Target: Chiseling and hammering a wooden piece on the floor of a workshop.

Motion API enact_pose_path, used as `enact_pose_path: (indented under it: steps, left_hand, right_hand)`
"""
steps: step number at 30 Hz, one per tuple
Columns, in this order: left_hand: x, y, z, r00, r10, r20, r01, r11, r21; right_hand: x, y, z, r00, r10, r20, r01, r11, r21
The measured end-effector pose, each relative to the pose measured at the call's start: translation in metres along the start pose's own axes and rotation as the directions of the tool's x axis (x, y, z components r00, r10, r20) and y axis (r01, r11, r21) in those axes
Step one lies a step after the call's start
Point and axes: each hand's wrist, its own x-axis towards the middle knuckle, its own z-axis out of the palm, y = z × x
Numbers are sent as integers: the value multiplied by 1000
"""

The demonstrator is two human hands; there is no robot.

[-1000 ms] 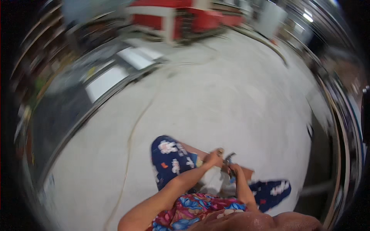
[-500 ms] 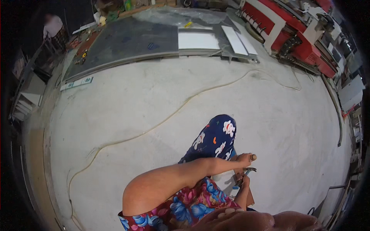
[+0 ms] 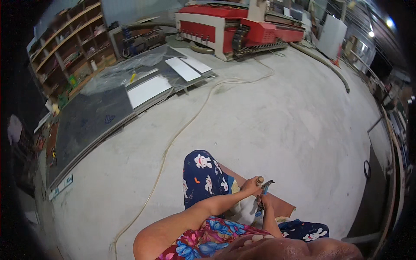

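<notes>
Left hand [image 3: 251,186] low in the frame, fingers closed around a small tan peg-like piece [image 3: 260,179], right hand [image 3: 261,203] just below, clenched on blue-handled metal pliers [image 3: 262,197], brown board [image 3: 277,206] beneath.

Blue-handled pliers [image 3: 262,196], jaws raised, meet a small tan cylindrical piece [image 3: 260,180] above the lap.

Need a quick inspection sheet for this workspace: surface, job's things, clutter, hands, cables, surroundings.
Surface: bare grey concrete floor; the person is low over it, knees in patterned trousers.
Job's things: pliers with blue grips; small tan piece; brown board under the hands.
Clutter: stacked grey and white sheets, clear plastic film over some.
Hands: left hand pinches the tan piece; right hand grips the pliers.
Cables: pale hose snaking across the floor.
Surroundings: red machine; wooden shelving.
</notes>
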Motion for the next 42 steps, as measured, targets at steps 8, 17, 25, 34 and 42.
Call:
enact_pose_path:
  steps: [8, 17, 25, 34, 42]
  left_hand:
    - [10, 1, -4, 997, -75, 10, 75, 997, -5]
    - [13, 2, 1, 999, -43, -5, 43, 999, 10]
    - [17, -6, 2, 1000, 5, -6, -4, 999, 51]
    - [18, -5, 11, 997, 72, 40, -74, 995, 61]
    - [13, -1, 0, 998, 66, 5, -67, 993, 96]
  right_hand:
    - [28, 25, -12, 971, -115, -211, 88, 987, -132]
    - [-10, 8, -5, 981, -38, -189, 88, 959, 268]
    - [-7, 7, -3, 962, 68, -264, 25, 942, 335]
    - [-29, -38, -17, 953, -51, -298, 187, 875, 446]
    - [-181, -217, -26, 485, -608, -629, 795, 606, 28]
